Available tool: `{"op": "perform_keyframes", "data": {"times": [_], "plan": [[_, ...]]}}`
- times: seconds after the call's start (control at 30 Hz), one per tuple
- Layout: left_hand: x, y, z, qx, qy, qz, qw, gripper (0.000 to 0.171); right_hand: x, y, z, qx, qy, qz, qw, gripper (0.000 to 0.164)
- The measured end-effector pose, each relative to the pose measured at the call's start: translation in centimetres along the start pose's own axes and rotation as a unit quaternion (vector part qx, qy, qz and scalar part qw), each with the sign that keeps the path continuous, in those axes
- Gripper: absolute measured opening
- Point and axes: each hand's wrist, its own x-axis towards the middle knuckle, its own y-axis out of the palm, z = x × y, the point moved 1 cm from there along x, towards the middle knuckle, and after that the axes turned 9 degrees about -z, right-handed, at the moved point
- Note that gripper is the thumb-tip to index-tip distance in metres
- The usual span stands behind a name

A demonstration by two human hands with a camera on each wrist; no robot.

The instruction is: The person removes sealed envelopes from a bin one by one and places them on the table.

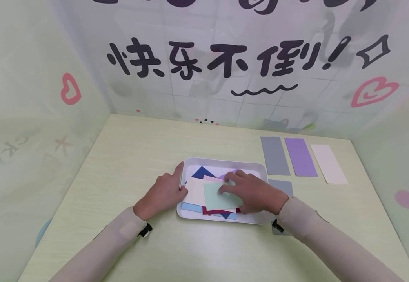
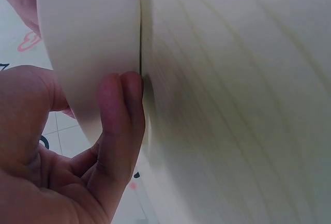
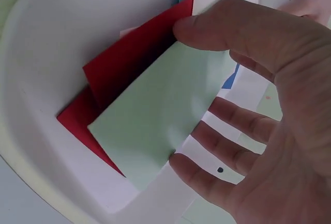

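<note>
Spanning a green card [image 3: 155, 110], right fingers [image 3: 200, 177] pinch its edges (left fingers [image 2: 115, 120] grip tray [image 2: 90, 32]).

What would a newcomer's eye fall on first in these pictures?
Probably the bold black lettering across the pale back wall. Then the white rectangular tray of multicoloured cards below, gripped by the left hand, while the right hand touches a pale green rectangular card inside. A flat purple rectangle lies beyond the tray to the right.
</note>
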Motion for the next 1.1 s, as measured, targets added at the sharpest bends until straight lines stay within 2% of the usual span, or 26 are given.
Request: {"op": "perform_keyframes", "data": {"times": [0.17, 0.43, 0.67, 0.87, 1.1], "plan": [[0.0, 0.0, 0.0, -0.003, 0.006, -0.003, 1.0000, 0.077, -0.1, -0.6, -0.1, -0.003, 0.012, -0.003, 1.000, 0.069], [0.0, 0.0, 0.0, -0.008, 0.013, -0.006, 0.9999, 0.077, -0.7, -1.4, -0.7, -0.016, 0.016, -0.022, 0.999, 0.062], [0.0, 0.0, 0.0, -0.006, 0.011, -0.007, 0.9999, 0.077, -1.5, -2.6, -1.3, -0.013, 0.044, -0.040, 0.998, 0.063], [0.1, 0.1, 0.1, -0.002, 0.006, -0.004, 1.0000, 0.078, -3.0, -3.6, -2.0, -0.006, 0.069, -0.063, 0.996, 0.058], [0.2, 0.2, 0.1, -0.005, 0.001, 0.000, 1.0000, 0.078, -5.6, -3.7, -2.9, 0.016, 0.105, -0.073, 0.992, 0.053]]}}
